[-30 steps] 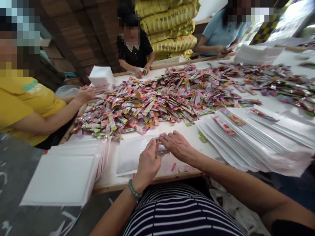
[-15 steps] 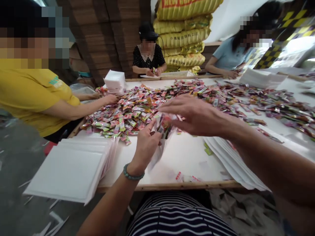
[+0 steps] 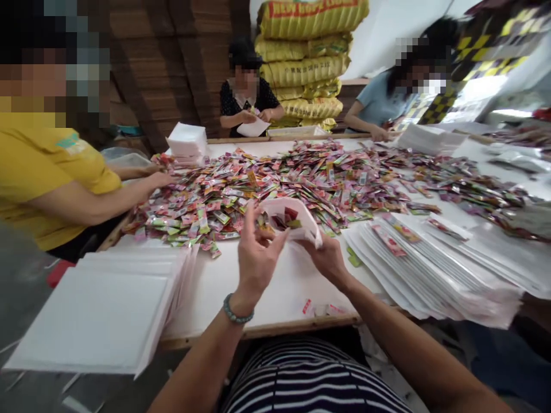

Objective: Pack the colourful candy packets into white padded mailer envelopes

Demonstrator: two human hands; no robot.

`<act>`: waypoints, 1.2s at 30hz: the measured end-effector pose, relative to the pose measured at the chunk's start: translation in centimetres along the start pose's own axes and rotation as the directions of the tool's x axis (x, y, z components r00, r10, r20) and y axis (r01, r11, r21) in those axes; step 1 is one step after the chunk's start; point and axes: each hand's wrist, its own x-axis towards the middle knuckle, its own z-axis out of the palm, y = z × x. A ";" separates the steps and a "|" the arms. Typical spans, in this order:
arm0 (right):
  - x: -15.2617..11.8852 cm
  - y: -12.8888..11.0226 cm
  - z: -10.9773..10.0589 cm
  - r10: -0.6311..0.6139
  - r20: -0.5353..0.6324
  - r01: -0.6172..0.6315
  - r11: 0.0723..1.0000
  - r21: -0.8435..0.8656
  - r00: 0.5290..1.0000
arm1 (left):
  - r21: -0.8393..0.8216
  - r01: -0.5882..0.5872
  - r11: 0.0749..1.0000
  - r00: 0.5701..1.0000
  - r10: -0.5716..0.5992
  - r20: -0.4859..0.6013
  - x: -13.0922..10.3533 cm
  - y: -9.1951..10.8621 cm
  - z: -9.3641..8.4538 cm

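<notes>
Between my hands is a white envelope [image 3: 306, 221], its mouth spread wide and tilted toward me. A few small snack packets [image 3: 291, 217], dark red and green, show inside it. My left hand [image 3: 257, 249], with a bead bracelet at the wrist, holds the left edge of the envelope, thumb along the rim and index finger raised. On the other side, my right hand [image 3: 328, 258] grips the lower right edge; some of its fingers are hidden behind the paper. Just beyond both hands spreads a heap of colourful small packets [image 3: 241, 186].
Stacks of flat white envelopes lie at left [image 3: 99, 312] and right [image 3: 413, 269], the right one with packets on top. A person in yellow [image 3: 55, 172] reaches into the heap. Two other people sit across the table [image 3: 215, 304]. Yellow sacks [image 3: 301, 71] are piled behind.
My right hand has come down from above the packets and now grips the envelope's right side. The envelope's mouth has opened toward me. The view has shifted slightly right.
</notes>
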 end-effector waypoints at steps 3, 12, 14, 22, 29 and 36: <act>2.0 -1.4 -3.0 0.071 0.084 -0.093 0.954 0.285 0.994 | 0.123 -0.110 0.986 0.991 0.100 0.089 2.0 -0.8 -1.5; 1.6 -0.7 -5.7 0.053 0.473 -0.315 0.810 0.495 0.880 | -0.001 0.131 0.991 0.817 -0.108 0.567 1.9 -4.8 -0.4; 0.7 0.1 -4.8 0.110 0.467 -0.365 0.786 0.499 0.877 | -0.006 0.194 0.981 0.826 -0.160 0.541 1.3 -5.5 0.3; 0.6 -2.2 -6.7 0.092 0.411 -0.308 0.811 0.498 0.907 | -0.032 0.098 0.995 0.845 -0.066 0.531 1.2 -1.7 0.1; -0.9 -0.5 -5.1 0.130 0.358 -0.314 0.791 0.524 0.925 | -0.006 0.168 0.986 0.867 -0.145 0.478 0.1 -3.9 0.5; -1.4 -1.8 -7.2 -0.035 0.118 -0.014 0.920 0.391 0.992 | 0.004 0.141 0.990 0.836 -0.121 0.536 0.1 -4.5 -0.3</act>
